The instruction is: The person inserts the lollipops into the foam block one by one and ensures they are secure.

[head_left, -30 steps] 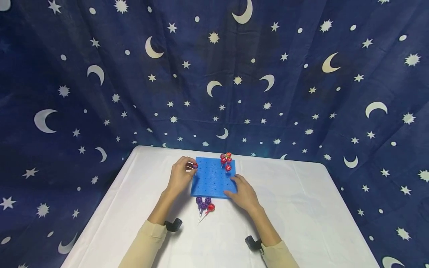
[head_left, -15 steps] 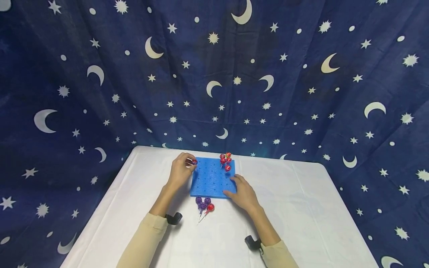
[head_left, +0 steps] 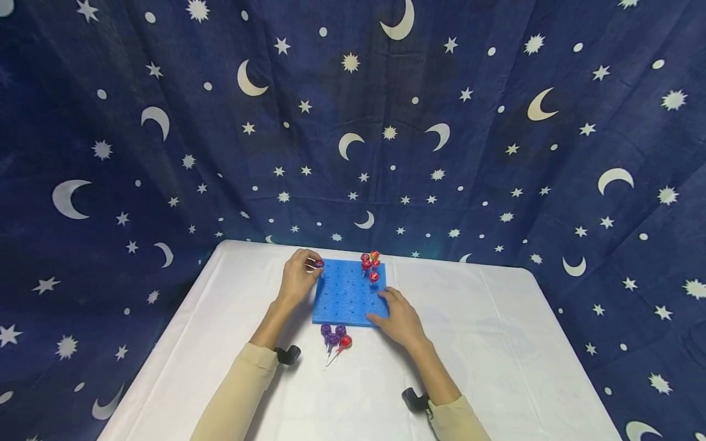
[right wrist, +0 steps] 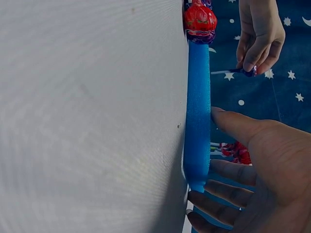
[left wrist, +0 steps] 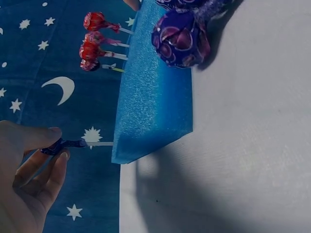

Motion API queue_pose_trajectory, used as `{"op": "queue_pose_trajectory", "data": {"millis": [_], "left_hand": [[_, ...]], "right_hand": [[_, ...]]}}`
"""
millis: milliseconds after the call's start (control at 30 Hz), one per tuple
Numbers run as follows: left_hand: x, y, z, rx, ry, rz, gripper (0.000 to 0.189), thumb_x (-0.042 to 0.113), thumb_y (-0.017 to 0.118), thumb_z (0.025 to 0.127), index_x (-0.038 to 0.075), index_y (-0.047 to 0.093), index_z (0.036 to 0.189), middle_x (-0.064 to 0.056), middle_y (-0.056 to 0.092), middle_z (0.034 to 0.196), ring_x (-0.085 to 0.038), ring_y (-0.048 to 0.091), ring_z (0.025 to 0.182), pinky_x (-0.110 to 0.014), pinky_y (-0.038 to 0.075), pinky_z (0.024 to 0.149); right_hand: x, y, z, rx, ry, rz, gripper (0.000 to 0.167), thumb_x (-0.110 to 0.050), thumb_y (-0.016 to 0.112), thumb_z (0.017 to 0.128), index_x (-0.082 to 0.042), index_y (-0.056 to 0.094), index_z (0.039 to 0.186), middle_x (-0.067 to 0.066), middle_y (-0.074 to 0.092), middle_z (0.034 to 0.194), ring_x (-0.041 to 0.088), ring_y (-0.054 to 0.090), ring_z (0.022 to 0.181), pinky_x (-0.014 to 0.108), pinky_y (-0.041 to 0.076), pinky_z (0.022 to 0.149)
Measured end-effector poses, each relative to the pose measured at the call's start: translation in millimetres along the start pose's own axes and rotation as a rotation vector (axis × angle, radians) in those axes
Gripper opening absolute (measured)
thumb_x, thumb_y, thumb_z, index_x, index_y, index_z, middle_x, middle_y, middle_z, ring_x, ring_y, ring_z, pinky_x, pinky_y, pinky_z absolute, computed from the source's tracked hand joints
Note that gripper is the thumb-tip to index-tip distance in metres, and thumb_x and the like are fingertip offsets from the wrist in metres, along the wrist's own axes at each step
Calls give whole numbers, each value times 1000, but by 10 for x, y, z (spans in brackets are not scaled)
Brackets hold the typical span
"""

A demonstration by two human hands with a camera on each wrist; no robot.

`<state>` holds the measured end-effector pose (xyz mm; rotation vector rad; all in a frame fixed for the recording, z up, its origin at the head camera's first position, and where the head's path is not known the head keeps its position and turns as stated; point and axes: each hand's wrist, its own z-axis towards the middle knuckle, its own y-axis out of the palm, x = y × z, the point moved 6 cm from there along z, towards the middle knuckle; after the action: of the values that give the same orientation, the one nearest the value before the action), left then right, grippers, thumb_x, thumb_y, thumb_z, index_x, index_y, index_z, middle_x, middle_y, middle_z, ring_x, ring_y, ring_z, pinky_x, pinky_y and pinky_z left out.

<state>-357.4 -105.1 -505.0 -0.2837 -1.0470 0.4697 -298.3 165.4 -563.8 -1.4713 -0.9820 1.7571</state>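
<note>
My left hand [head_left: 296,280] pinches a dark-wrapped lollipop [left wrist: 73,143] by its head, at the far left corner of a blue foam board [head_left: 343,297] dotted with small holes. The stick points down and its end meets the board's top in the left wrist view; whether it sits in a hole I cannot tell. My right hand [head_left: 404,318] rests against the board's right edge, thumb and fingers spread and holding nothing. Several red lollipops [head_left: 374,277] stand upright in the board's far right part.
Just in front of the board, several loose lollipops lie together on the white table [head_left: 485,343], purple ones [head_left: 333,339] and one red lollipop [head_left: 345,342]. A dark blue curtain [head_left: 309,141] with moons and stars hangs behind the table.
My left hand has moved slightly away from me with the lollipop, to the board's far left corner, and the stick has tipped upright. The right hand stays in place.
</note>
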Motion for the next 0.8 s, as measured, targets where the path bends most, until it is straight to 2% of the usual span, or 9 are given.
{"op": "queue_pose_trajectory", "data": {"millis": [333, 800], "left_hand": [[-43, 60, 86, -11, -31, 31, 21, -7, 80, 85, 1, 70, 101, -12, 67, 104, -30, 73, 94, -40, 63, 84], [-34, 149, 238, -39, -14, 5, 21, -9, 77, 86, -1, 70, 103, -14, 65, 105, -31, 73, 97, -43, 63, 87]], "right_hand": [[8, -2, -4, -3, -3, -7, 72, -49, 81, 90, -10, 59, 147, 15, 48, 158, 37, 46, 146, 58, 42, 116], [2, -2, -7, 0, -5, 10, 70, -47, 80, 90, -11, 59, 146, 15, 48, 158, 37, 46, 146, 58, 42, 116]]}}
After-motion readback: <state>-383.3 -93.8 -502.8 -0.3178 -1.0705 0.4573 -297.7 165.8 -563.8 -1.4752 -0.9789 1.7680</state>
